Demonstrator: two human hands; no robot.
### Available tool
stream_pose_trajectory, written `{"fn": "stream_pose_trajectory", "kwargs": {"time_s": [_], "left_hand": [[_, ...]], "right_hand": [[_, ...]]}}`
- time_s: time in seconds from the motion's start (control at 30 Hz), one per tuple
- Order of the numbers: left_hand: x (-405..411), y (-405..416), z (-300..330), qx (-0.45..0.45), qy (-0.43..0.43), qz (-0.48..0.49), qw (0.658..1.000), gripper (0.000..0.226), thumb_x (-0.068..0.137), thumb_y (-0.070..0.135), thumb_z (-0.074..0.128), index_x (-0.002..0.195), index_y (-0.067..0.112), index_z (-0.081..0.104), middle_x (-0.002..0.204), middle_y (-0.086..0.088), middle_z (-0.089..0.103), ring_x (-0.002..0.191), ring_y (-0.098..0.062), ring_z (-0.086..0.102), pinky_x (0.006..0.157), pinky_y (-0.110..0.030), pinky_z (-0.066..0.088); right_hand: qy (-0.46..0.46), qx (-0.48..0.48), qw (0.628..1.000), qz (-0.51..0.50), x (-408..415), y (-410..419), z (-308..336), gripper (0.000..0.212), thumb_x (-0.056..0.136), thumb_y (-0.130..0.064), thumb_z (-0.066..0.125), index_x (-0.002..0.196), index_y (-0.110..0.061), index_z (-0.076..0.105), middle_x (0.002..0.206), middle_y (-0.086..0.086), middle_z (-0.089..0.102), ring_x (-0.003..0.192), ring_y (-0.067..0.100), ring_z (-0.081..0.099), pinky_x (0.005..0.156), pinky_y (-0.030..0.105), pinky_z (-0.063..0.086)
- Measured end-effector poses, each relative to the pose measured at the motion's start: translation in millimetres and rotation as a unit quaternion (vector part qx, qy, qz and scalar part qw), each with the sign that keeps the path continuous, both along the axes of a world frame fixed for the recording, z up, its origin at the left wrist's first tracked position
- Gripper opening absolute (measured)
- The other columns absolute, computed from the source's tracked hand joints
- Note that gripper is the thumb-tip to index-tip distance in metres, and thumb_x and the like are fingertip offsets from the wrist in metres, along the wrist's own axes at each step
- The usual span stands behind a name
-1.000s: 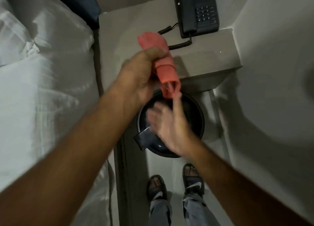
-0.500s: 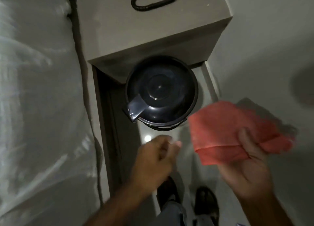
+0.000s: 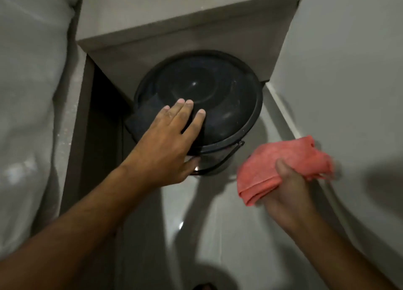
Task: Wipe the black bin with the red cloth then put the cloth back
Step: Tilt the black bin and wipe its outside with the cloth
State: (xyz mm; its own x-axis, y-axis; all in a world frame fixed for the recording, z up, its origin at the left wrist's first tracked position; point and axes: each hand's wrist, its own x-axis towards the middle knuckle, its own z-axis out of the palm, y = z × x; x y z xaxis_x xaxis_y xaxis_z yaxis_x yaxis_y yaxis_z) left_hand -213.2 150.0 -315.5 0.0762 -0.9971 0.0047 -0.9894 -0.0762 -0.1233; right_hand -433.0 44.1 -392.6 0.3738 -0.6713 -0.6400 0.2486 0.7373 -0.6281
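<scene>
left hand point(image 3: 165, 143) flat on black bin point(image 3: 220, 98) lid | right hand point(image 3: 285, 194) grips red cloth point(image 3: 281, 165) (bunched)

There was one view only, from a wide-angle camera on the person's head, which looked steeply down and forward along both forearms. It sat close over the bin point(image 3: 218, 98), whose lid filled the upper middle, with the left hand point(image 3: 165, 141) and right hand point(image 3: 287, 194) near the centre. The bed point(image 3: 30, 93) ran down the left edge, the wall point(image 3: 349, 71) down the right, both bowed by the lens.
</scene>
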Motion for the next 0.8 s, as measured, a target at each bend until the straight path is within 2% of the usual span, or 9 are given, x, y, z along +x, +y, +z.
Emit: {"fn": "stream_pose_trajectory", "kwargs": {"time_s": [0.07, 0.2, 0.3, 0.4, 0.5, 0.6, 0.7, 0.77, 0.8], "left_hand": [[-2.3, -7.5, 6.1, 0.026, -0.036, 0.007, 0.999, 0.09, 0.073, 0.034, 0.063, 0.147, -0.002, 0.027, 0.148, -0.032, 0.035, 0.138, -0.048, 0.033, 0.11, -0.057, 0.034], [-25.1, -23.2, 17.5, 0.093, -0.103, 0.04, 0.99, 0.099, 0.077, 0.027, 0.061, 0.151, 0.007, -0.001, 0.147, -0.038, 0.025, 0.135, -0.051, 0.03, 0.111, -0.056, 0.032], [-24.7, -35.4, 37.5, 0.117, -0.08, 0.054, 0.988, 0.103, 0.074, 0.033, 0.065, 0.152, 0.015, -0.001, 0.147, -0.033, 0.029, 0.133, -0.045, 0.035, 0.109, -0.05, 0.036], [-0.2, -47.5, 71.6, 0.054, 0.022, 0.08, 0.995, 0.096, 0.072, 0.038, 0.067, 0.153, 0.018, 0.019, 0.148, -0.021, 0.042, 0.129, -0.034, 0.048, 0.106, -0.04, 0.042], [15.9, -53.3, 88.8, 0.004, 0.157, 0.092, 0.983, 0.08, 0.074, 0.024, 0.068, 0.147, 0.013, 0.037, 0.145, -0.012, 0.052, 0.127, -0.024, 0.053, 0.105, -0.024, 0.04], [17.4, -51.6, 79.0, -0.07, 0.246, 0.107, 0.961, 0.073, 0.069, 0.02, 0.057, 0.141, 0.01, 0.048, 0.141, -0.012, 0.056, 0.13, -0.022, 0.051, 0.111, -0.032, 0.038], [15.1, -54.4, 66.0, -0.129, 0.252, 0.101, 0.954, 0.071, 0.065, 0.017, 0.056, 0.136, 0.009, 0.053, 0.135, -0.012, 0.06, 0.126, -0.027, 0.055, 0.106, -0.041, 0.042], [14.9, -63.4, 64.0, -0.13, 0.244, 0.09, 0.957, 0.072, 0.063, 0.018, 0.056, 0.135, 0.01, 0.055, 0.135, -0.012, 0.061, 0.126, -0.028, 0.055, 0.107, -0.043, 0.042], [15.1, -67.8, 64.0, -0.129, 0.245, 0.089, 0.957, 0.072, 0.063, 0.019, 0.057, 0.134, 0.01, 0.056, 0.136, -0.012, 0.06, 0.126, -0.027, 0.055, 0.107, -0.042, 0.042]], "right_hand": [[0.025, -0.032, 0.999, -0.012, 10.5, -3.4, -12.4, 0.049, 0.105, -0.03, 0.042, 0.079, -0.007, 0.077, 0.063, 0.012, 0.073, 0.048, 0.025, 0.069, 0.068, 0.048, 0.046], [0.029, -0.039, 0.999, -0.019, 20.7, 0.6, -25.1, 0.036, 0.105, -0.024, 0.044, 0.105, 0.005, 0.065, 0.076, 0.02, 0.065, 0.076, 0.04, 0.061, 0.09, 0.067, 0.047], [0.073, -0.042, 0.996, -0.004, 16.4, 11.0, -42.5, 0.044, 0.105, -0.028, 0.047, 0.113, 0.013, 0.059, 0.06, 0.019, 0.057, 0.053, 0.031, 0.054, 0.054, 0.039, 0.047], [0.118, -0.121, 0.985, 0.016, 6.2, 19.4, -52.5, 0.066, 0.098, -0.051, 0.053, 0.11, 0.014, 0.061, 0.071, 0.02, 0.054, 0.052, 0.027, 0.052, 0.047, 0.023, 0.04], [0.149, -0.308, 0.937, 0.07, 0.7, 16.2, -52.7, 0.075, 0.072, -0.087, 0.053, 0.09, -0.015, 0.053, 0.095, 0.009, 0.052, 0.09, 0.022, 0.05, 0.078, 0.031, 0.043], [0.173, -0.446, 0.877, 0.049, 6.5, 21.5, -50.0, 0.059, 0.089, -0.054, 0.057, 0.135, -0.018, 0.057, 0.145, 0.002, 0.052, 0.138, 0.011, 0.044, 0.12, 0.037, 0.03], [0.15, -0.56, 0.814, 0.027, 28.0, 17.9, -37.6, 0.051, 0.091, -0.05, 0.063, 0.139, -0.043, 0.046, 0.14, 0.005, 0.053, 0.14, -0.003, 0.039, 0.118, 0.023, 0.031], [0.165, -0.59, 0.787, 0.067, 56.3, 0.1, -22.9, 0.068, 0.09, -0.066, 0.053, 0.15, -0.042, 0.035, 0.154, 0.011, 0.042, 0.142, 0.022, 0.04, 0.118, 0.046, 0.034], [0.215, -0.62, 0.752, 0.059, 73.4, -13.4, -14.1, 0.072, 0.091, -0.059, 0.051, 0.155, -0.035, 0.026, 0.159, 0.013, 0.036, 0.142, 0.031, 0.04, 0.116, 0.054, 0.033]]}}
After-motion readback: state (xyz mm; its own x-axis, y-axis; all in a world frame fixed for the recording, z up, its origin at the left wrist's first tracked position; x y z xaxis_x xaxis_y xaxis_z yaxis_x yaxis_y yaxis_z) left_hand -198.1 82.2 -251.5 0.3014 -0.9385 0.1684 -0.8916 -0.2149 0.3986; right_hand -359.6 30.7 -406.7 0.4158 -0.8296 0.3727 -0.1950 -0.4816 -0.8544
